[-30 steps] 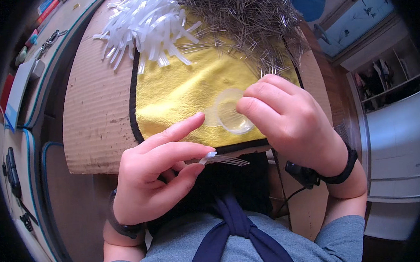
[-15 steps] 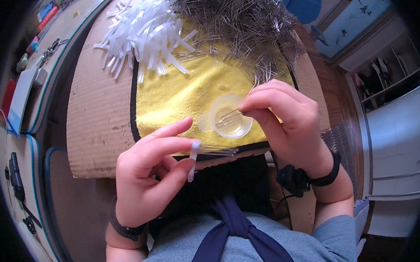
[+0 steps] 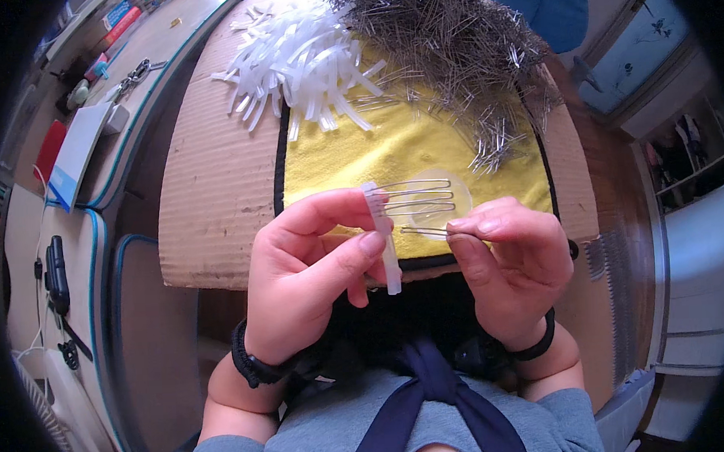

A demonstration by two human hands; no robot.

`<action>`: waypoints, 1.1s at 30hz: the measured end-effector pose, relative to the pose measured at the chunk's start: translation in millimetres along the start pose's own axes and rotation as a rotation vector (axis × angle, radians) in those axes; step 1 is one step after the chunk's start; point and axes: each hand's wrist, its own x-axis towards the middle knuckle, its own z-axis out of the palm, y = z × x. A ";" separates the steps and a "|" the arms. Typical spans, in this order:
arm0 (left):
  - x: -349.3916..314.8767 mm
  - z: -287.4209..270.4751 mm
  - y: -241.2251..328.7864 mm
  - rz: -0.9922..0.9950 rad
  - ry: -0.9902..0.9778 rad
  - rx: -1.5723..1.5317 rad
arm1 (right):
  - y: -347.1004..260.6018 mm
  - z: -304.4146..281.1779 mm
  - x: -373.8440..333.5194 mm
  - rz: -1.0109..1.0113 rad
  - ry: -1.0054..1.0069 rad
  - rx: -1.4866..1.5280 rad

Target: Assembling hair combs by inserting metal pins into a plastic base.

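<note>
Between the thumb and fingers of my left hand, a narrow translucent white plastic strip is held upright. Several U-shaped wire pins stick out of its upper part toward the right, their bent ends outward. My right hand pinches one loose U-shaped wire pin, whose free ends point left at the strip, just below the mounted pins and apart from it. Behind the pins, a small clear round dish lies on a yellow cloth, partly hidden by them.
A heap of white plastic strips sits at the back left of the cloth. Beside it, a large tangled pile of wire pins spreads to the right. Cardboard lies under the cloth. A desk with a chain and boxes stands at left.
My left hand has raised and turned the strip, so its pins now face up toward me. My right hand has come down from the dish, bringing a pin near the strip. The whole view has shifted.
</note>
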 end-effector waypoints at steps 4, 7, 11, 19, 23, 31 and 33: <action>-0.5 -3.9 -0.6 0.014 -0.015 -0.003 | 2.0 4.8 0.3 0.013 0.001 -0.006; -1.0 -7.9 -0.7 0.015 -0.115 -0.043 | 2.3 5.8 0.2 0.002 -0.031 -0.012; -1.8 -2.7 -0.2 0.029 -0.017 0.010 | 1.2 4.9 -0.5 0.053 -0.049 -0.034; -1.5 -6.4 -9.4 0.154 -0.055 0.192 | -14.7 4.2 2.7 0.392 0.021 0.070; -6.4 -12.5 -4.1 0.164 0.051 0.233 | -11.2 -10.4 13.4 0.408 -0.148 0.005; -4.2 -22.3 -2.6 0.237 0.039 0.287 | 6.7 -87.1 42.7 0.429 -0.050 -0.774; -6.9 -23.3 -1.7 0.238 0.031 0.298 | 9.0 -87.1 44.6 0.405 -0.130 -0.805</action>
